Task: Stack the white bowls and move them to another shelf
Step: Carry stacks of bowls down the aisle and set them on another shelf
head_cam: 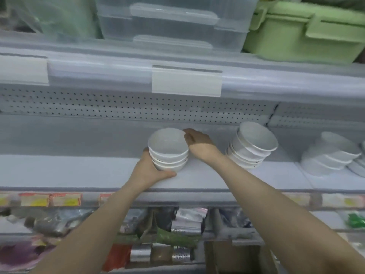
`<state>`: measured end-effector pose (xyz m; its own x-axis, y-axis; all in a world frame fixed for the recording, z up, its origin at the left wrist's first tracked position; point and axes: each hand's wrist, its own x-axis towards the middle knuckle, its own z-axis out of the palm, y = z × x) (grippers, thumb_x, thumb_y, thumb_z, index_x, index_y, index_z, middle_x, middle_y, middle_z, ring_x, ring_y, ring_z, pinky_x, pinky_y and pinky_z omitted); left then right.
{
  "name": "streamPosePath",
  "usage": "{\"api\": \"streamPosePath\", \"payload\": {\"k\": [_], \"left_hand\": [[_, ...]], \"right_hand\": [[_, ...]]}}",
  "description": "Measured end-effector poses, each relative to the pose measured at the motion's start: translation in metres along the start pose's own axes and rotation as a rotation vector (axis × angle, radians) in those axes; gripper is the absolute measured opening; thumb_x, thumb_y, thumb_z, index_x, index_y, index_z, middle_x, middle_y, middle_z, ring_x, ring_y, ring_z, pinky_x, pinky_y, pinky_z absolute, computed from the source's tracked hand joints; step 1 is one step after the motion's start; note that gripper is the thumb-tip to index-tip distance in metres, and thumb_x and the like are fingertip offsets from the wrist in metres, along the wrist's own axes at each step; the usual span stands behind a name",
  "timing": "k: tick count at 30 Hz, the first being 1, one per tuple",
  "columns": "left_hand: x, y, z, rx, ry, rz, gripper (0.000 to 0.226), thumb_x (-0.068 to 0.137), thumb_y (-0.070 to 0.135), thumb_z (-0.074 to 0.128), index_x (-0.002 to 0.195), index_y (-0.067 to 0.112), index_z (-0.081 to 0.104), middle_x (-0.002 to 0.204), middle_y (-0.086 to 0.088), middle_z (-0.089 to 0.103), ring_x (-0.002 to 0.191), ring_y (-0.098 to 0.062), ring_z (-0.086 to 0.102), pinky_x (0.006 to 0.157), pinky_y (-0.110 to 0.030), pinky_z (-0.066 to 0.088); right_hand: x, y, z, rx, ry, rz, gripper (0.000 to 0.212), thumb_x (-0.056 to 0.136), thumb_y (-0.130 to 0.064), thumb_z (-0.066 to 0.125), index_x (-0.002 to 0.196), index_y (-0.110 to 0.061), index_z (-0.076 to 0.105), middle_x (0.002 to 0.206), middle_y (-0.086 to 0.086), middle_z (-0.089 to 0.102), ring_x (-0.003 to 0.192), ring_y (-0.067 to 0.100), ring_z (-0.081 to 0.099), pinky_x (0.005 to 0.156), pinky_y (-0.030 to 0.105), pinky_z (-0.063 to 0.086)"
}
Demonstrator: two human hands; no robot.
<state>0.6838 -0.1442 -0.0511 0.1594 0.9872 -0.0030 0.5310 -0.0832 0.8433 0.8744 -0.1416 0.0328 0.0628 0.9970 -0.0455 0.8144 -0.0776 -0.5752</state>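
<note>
The stack (168, 153) of white bowls, at least 3 nested with the opening of the top one showing, sits over the middle of the shelf (79, 171), about halfway between its front edge and the back wall. Whether its base touches the shelf or is lifted just off it cannot be told.

The left hand (152, 171) clamps the stack from the left. Its fingers wrap round the lower bowls and its thumb lies under the base, pointing right. The right hand (199, 145) holds the right side of the top bowl, its fingers curled over the far right part of the rim. Both forearms reach up from the bottom of the view.

A 2nd stack (252, 147) of white bowls stands on the same shelf to the right, near the right hand but apart from it, and leans to the left. A 3rd stack (331, 155), blurred, lies further right toward the shelf's right end.

A pegboard (138, 107) forms the back wall above the bowls. On the shelf above stand 2 clear boxes (171, 22), one on the other, with a green box (308, 30) beside them on the right. A blank label holder (186, 82) hangs from that upper shelf's front edge. Below the bowl shelf, packets (177, 224) hang in a blurred row.
</note>
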Motion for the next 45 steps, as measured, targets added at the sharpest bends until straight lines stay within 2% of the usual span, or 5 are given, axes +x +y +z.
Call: {"api": "streamPosePath", "payload": {"k": [16,21,27,42,45], "left_hand": [[-0.038,0.041,0.002,-0.176,-0.214,0.295,0.116,0.042,0.055,0.091,0.14,0.031,0.033,0.134,0.01,0.055,0.12,-0.008,0.055,0.101,-0.04,0.05],[-0.057,0.084,0.027,-0.25,-0.374,0.439,0.114,0.049,0.048,0.096,0.143,0.033,0.033,0.137,0.012,0.054,0.125,-0.006,0.054,0.104,-0.043,0.049],[-0.09,0.134,0.083,-0.265,-0.538,0.547,0.098,0.049,0.051,0.091,0.127,0.059,0.032,0.124,0.035,0.055,0.114,0.014,0.053,0.088,-0.01,0.046],[-0.163,0.277,0.327,-0.231,-0.783,0.619,0.111,0.049,0.05,0.096,0.14,0.033,0.035,0.135,0.018,0.054,0.123,0.001,0.053,0.102,-0.037,0.049],[-0.196,0.317,0.382,-0.292,-0.817,0.632,0.097,0.056,0.029,0.096,0.133,0.035,0.037,0.127,0.026,0.053,0.114,0.016,0.051,0.094,-0.018,0.047]], "right_hand": [[-0.1,0.002,-0.033,0.1,0.343,0.055,0.035,0.098,-0.02,0.035,0.113,-0.011,0.066,0.104,0.013,0.07,0.097,0.031,0.058,0.084,0.041,0.049],[-0.152,0.021,-0.07,0.046,0.457,0.103,0.031,0.095,-0.017,0.036,0.067,-0.019,0.048,0.06,0.002,0.05,0.067,0.025,0.046,0.06,0.034,0.033],[-0.219,0.067,-0.109,0.018,0.563,0.246,0.038,0.094,-0.019,0.036,0.107,-0.019,0.071,0.09,0.011,0.071,0.089,0.03,0.058,0.077,0.037,0.047],[-0.374,0.264,-0.247,-0.009,0.701,0.513,0.03,0.087,-0.018,0.043,0.058,-0.017,0.037,0.056,-0.002,0.046,0.062,0.02,0.044,0.056,0.03,0.032],[-0.411,0.313,-0.283,-0.016,0.728,0.54,0.03,0.087,-0.018,0.044,0.059,-0.015,0.036,0.053,-0.002,0.043,0.059,0.018,0.042,0.056,0.031,0.03]]}}
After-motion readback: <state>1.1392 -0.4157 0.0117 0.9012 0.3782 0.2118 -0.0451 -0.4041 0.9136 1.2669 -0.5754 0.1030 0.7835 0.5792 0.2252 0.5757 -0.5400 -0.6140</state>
